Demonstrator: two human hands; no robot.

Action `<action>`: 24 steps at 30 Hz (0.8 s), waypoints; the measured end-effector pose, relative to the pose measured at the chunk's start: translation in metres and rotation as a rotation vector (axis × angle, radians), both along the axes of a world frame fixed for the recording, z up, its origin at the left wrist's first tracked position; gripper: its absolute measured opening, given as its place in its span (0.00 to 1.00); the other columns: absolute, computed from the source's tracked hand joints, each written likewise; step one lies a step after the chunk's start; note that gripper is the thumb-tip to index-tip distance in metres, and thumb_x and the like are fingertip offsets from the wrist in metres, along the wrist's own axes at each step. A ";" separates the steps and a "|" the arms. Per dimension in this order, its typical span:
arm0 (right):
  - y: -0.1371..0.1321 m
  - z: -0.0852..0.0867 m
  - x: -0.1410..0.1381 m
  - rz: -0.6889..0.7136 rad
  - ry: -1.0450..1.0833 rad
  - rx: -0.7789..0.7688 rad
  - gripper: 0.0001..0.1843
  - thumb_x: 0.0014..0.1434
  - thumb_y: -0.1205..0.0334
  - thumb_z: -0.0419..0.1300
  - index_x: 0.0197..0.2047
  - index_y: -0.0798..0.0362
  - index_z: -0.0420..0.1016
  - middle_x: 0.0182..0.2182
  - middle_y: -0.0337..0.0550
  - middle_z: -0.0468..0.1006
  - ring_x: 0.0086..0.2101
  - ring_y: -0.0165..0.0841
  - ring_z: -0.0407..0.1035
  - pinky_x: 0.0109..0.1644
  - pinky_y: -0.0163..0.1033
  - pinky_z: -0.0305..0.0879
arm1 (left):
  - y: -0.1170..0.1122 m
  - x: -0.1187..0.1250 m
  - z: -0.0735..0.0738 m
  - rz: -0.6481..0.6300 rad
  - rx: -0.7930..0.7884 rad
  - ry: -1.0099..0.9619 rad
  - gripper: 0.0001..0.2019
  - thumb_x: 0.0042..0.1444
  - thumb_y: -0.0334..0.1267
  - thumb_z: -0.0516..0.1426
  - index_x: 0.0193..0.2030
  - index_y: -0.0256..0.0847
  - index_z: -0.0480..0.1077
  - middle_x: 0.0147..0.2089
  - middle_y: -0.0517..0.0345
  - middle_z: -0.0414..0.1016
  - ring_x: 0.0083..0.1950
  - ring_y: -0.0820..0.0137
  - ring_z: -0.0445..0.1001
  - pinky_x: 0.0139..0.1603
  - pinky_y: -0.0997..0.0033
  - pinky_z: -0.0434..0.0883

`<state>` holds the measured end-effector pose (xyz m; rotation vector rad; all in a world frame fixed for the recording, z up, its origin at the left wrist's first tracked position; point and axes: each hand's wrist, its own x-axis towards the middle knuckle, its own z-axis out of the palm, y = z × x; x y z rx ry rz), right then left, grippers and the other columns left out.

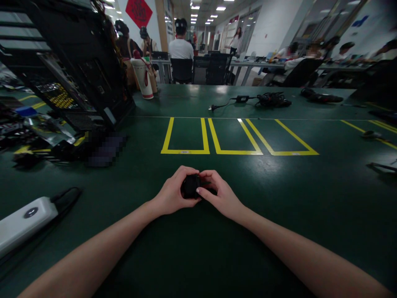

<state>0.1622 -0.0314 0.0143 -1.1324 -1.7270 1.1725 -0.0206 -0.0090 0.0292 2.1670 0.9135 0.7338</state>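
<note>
Both my hands meet low over the middle of the dark green table (279,215). My left hand (173,191) is curled round a small black object (190,186), and my right hand (221,194) grips the same object from the other side with thumb and fingers closed on it. Most of the object is covered by my fingers, so I cannot make out what it is. It sits at or just above the table surface, a little nearer to me than three yellow taped rectangles (185,135).
An open black computer case (77,70) stands tilted at the left with loose parts around it. A white device (26,219) lies near left. A tall cup (143,78), a power cable (248,100) and black gear (322,97) lie farther back. Several people sit at desks behind.
</note>
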 end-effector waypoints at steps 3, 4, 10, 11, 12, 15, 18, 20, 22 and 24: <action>0.000 0.001 0.000 0.016 -0.052 0.004 0.16 0.57 0.59 0.55 0.48 0.51 0.62 0.44 0.44 0.67 0.45 0.34 0.66 0.49 0.47 0.66 | -0.001 0.000 0.001 -0.004 -0.011 0.005 0.27 0.45 0.33 0.61 0.52 0.47 0.56 0.50 0.56 0.61 0.50 0.63 0.65 0.48 0.61 0.69; 0.000 0.001 0.001 0.023 -0.069 0.010 0.15 0.57 0.59 0.55 0.48 0.51 0.62 0.44 0.45 0.67 0.44 0.34 0.66 0.49 0.47 0.66 | -0.001 0.000 0.002 -0.004 -0.017 0.008 0.27 0.45 0.33 0.61 0.52 0.47 0.56 0.50 0.56 0.61 0.50 0.63 0.65 0.48 0.60 0.69; 0.000 0.003 0.001 0.048 -0.057 0.039 0.14 0.56 0.61 0.56 0.46 0.50 0.63 0.43 0.43 0.67 0.43 0.34 0.66 0.48 0.46 0.67 | -0.001 -0.001 0.002 -0.008 -0.038 -0.002 0.27 0.45 0.33 0.61 0.52 0.48 0.56 0.51 0.56 0.60 0.51 0.63 0.65 0.48 0.59 0.69; 0.000 0.003 0.001 0.056 -0.047 0.040 0.14 0.56 0.62 0.56 0.46 0.50 0.63 0.44 0.43 0.67 0.44 0.33 0.66 0.49 0.46 0.67 | 0.000 -0.001 0.002 -0.011 -0.041 0.001 0.27 0.45 0.33 0.61 0.52 0.48 0.56 0.51 0.56 0.60 0.51 0.63 0.65 0.48 0.60 0.69; 0.000 0.003 0.000 0.061 -0.042 0.043 0.13 0.56 0.62 0.56 0.46 0.50 0.63 0.43 0.43 0.67 0.44 0.33 0.66 0.49 0.46 0.67 | 0.000 -0.001 0.002 -0.013 -0.041 0.005 0.27 0.46 0.33 0.61 0.52 0.48 0.56 0.51 0.56 0.60 0.51 0.63 0.65 0.48 0.60 0.69; -0.001 0.003 0.000 0.061 -0.047 0.072 0.13 0.55 0.64 0.56 0.45 0.51 0.62 0.42 0.43 0.67 0.43 0.33 0.66 0.49 0.46 0.66 | -0.001 -0.001 0.001 -0.016 -0.024 0.014 0.27 0.45 0.32 0.61 0.52 0.47 0.55 0.50 0.56 0.59 0.51 0.64 0.64 0.49 0.60 0.68; -0.003 0.003 0.000 0.050 -0.070 0.136 0.14 0.55 0.66 0.56 0.45 0.50 0.62 0.41 0.43 0.66 0.42 0.33 0.65 0.48 0.45 0.67 | -0.001 0.000 0.000 -0.019 -0.002 0.016 0.28 0.45 0.32 0.61 0.52 0.47 0.55 0.50 0.56 0.59 0.51 0.64 0.64 0.49 0.61 0.68; -0.005 0.003 0.000 0.042 -0.095 0.199 0.15 0.53 0.68 0.57 0.45 0.50 0.63 0.43 0.43 0.64 0.44 0.34 0.64 0.48 0.45 0.67 | -0.001 -0.001 -0.001 -0.016 0.001 0.018 0.28 0.45 0.32 0.61 0.52 0.47 0.55 0.50 0.55 0.59 0.51 0.64 0.64 0.49 0.60 0.68; -0.006 0.003 0.000 0.032 -0.105 0.240 0.17 0.52 0.70 0.57 0.46 0.49 0.63 0.45 0.43 0.63 0.45 0.34 0.63 0.49 0.45 0.67 | -0.001 -0.001 0.000 -0.015 -0.002 0.017 0.28 0.45 0.32 0.61 0.52 0.47 0.55 0.50 0.55 0.59 0.51 0.64 0.64 0.49 0.61 0.68; -0.005 0.002 0.001 0.026 -0.080 0.223 0.15 0.53 0.69 0.57 0.45 0.48 0.63 0.46 0.43 0.62 0.46 0.34 0.63 0.49 0.45 0.67 | -0.001 -0.001 0.000 -0.016 -0.007 0.018 0.28 0.45 0.32 0.61 0.52 0.47 0.55 0.51 0.55 0.59 0.51 0.64 0.64 0.49 0.61 0.68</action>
